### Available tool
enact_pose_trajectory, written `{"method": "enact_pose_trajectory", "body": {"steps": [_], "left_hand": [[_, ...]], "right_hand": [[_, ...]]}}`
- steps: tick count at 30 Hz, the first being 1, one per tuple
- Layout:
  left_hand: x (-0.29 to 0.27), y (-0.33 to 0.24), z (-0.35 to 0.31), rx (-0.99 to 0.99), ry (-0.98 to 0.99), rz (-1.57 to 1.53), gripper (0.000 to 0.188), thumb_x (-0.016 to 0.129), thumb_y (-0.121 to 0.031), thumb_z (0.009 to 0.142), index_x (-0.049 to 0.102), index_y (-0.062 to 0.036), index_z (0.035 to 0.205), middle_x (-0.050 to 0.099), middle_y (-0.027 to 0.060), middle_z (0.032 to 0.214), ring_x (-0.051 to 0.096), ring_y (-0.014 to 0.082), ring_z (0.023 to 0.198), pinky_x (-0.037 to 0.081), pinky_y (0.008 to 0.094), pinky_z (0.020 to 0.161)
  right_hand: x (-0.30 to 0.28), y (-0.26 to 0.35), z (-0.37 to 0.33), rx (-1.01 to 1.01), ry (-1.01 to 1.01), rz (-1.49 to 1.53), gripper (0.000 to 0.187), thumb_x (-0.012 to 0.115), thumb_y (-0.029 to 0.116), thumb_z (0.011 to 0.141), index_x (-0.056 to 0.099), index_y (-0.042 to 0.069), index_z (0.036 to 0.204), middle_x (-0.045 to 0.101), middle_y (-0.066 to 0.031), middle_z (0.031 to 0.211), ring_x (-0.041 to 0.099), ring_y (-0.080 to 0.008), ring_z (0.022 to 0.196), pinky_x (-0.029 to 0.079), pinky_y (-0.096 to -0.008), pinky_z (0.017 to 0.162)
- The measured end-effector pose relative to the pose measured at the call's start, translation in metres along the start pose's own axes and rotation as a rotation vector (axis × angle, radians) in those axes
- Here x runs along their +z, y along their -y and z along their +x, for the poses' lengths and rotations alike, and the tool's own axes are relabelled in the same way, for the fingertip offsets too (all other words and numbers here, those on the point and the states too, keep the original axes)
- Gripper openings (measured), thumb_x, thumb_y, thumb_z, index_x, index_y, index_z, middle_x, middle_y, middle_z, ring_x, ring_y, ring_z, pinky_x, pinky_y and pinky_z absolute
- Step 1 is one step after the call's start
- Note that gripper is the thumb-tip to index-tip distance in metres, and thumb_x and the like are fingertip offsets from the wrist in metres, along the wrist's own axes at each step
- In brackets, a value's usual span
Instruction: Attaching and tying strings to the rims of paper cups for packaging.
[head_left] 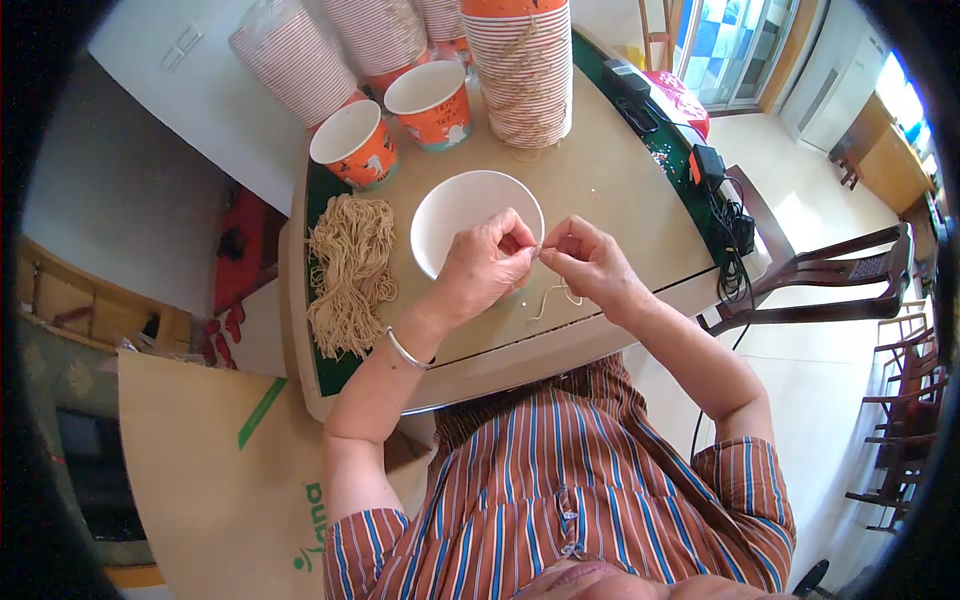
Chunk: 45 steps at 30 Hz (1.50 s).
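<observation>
My left hand [485, 262] and my right hand [594, 264] meet fingertip to fingertip at the near right rim of a large paper bucket [447, 218]. Both are closed in a pinch on a thin beige string [544, 300], whose loose end hangs below my right fingers onto the table. The exact spot where the string passes between the fingertips is too small to make out. The bucket stands upright, white inside, its outer side mostly hidden. Left of it lies a thick bundle of cut beige strings [350, 275].
Two orange printed paper buckets [362, 160] [436, 118] stand behind. A tall bucket stack [518, 85] wound with string rises at the back. Bagged stacks [295, 65] lean on the wall. Adapters and black cables [730, 225] line the right table edge; a dark chair [840, 275] stands beyond.
</observation>
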<state>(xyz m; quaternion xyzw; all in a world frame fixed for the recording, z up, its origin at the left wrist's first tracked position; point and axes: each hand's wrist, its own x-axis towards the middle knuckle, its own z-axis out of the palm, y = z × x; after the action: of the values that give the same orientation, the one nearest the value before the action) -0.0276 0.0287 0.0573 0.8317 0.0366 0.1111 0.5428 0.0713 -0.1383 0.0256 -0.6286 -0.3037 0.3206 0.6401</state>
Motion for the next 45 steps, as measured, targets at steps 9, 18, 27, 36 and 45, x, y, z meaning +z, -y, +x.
{"method": "enact_pose_trajectory", "body": {"steps": [9,18,27,36,45], "left_hand": [[-0.004,0.005,-0.001,-0.072,0.004,0.082,0.006,0.067,-0.003,0.09,0.06,-0.0021,0.092,0.064,-0.0001,0.087,0.059,0.0055,0.082,0.051,0.0233,0.077],[0.001,0.013,0.0,-0.028,-0.081,0.002,0.007,0.066,-0.002,0.092,0.059,-0.0029,0.094,0.063,-0.0001,0.089,0.058,0.0055,0.084,0.051,0.0223,0.078],[0.009,0.006,-0.003,0.098,-0.15,0.182,0.01,0.069,-0.006,0.088,0.065,-0.0015,0.096,0.069,0.0085,0.085,0.068,0.0142,0.075,0.054,0.0298,0.068],[0.011,0.008,-0.003,0.143,-0.168,0.252,0.012,0.069,-0.005,0.087,0.068,-0.0006,0.098,0.07,0.0111,0.088,0.07,0.0193,0.077,0.055,0.0308,0.071],[0.012,0.005,-0.004,0.179,-0.171,0.325,0.01,0.069,-0.004,0.086,0.066,0.0005,0.094,0.068,0.0136,0.086,0.068,0.0243,0.075,0.054,0.0341,0.068]], "right_hand": [[0.005,-0.004,0.005,-0.002,-0.028,0.063,0.012,0.066,0.014,0.096,0.062,0.005,0.102,0.056,0.0044,0.073,0.044,-0.002,0.056,0.033,-0.0198,0.047],[0.009,-0.013,0.008,-0.089,-0.075,0.022,0.008,0.066,0.012,0.095,0.063,0.004,0.096,0.058,0.0047,0.074,0.046,-0.001,0.059,0.033,-0.0195,0.048],[0.013,-0.035,0.011,-0.253,-0.222,-0.04,0.009,0.067,0.007,0.092,0.061,0.001,0.096,0.058,0.0037,0.073,0.051,-0.0018,0.068,0.042,-0.0201,0.058],[0.014,-0.035,0.008,-0.3,-0.273,-0.198,0.008,0.066,0.001,0.091,0.06,0.003,0.096,0.053,0.007,0.073,0.046,0.0012,0.065,0.037,-0.0174,0.055],[0.014,-0.037,0.007,-0.308,-0.283,-0.199,0.007,0.066,0.001,0.091,0.06,0.003,0.095,0.054,0.006,0.07,0.046,0.0009,0.063,0.037,-0.0181,0.054]]}}
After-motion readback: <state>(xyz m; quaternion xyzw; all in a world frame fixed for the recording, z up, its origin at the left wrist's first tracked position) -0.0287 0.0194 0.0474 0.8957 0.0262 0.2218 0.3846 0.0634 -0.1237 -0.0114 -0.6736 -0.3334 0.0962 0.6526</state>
